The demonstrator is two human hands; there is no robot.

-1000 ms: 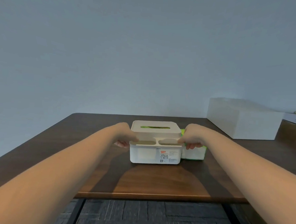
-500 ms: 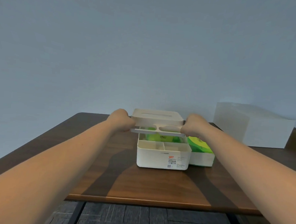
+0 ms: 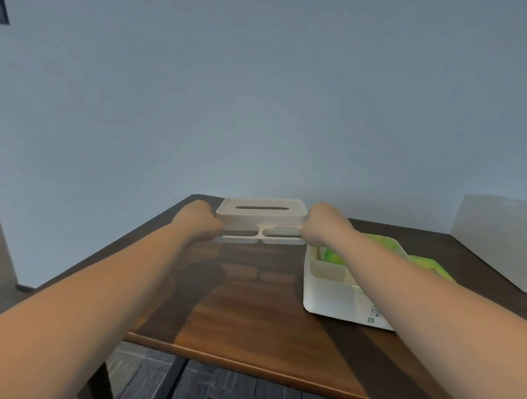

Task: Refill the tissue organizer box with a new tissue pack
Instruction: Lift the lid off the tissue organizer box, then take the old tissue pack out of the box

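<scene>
The white lid point(image 3: 261, 213) of the tissue organizer, with a slot on top and two cut-outs in its front flange, hangs above the table's left part. My left hand point(image 3: 198, 218) grips its left end and my right hand point(image 3: 319, 223) grips its right end. The open white organizer base point(image 3: 327, 291) stands on the table point(image 3: 250, 314) to the right, partly hidden by my right forearm. Inside it lies a green tissue pack point(image 3: 332, 256). A second green tissue pack point(image 3: 429, 264) lies just beyond the base on the right.
A large white box point(image 3: 498, 239) stands at the table's far right. A plain wall rises right behind the table. The table's near edge runs across the lower view, with dark floor tiles point(image 3: 215, 389) below it.
The lid came up off the organizer base and moved left with both hands. The view has swung left, so the base now sits at the right.
</scene>
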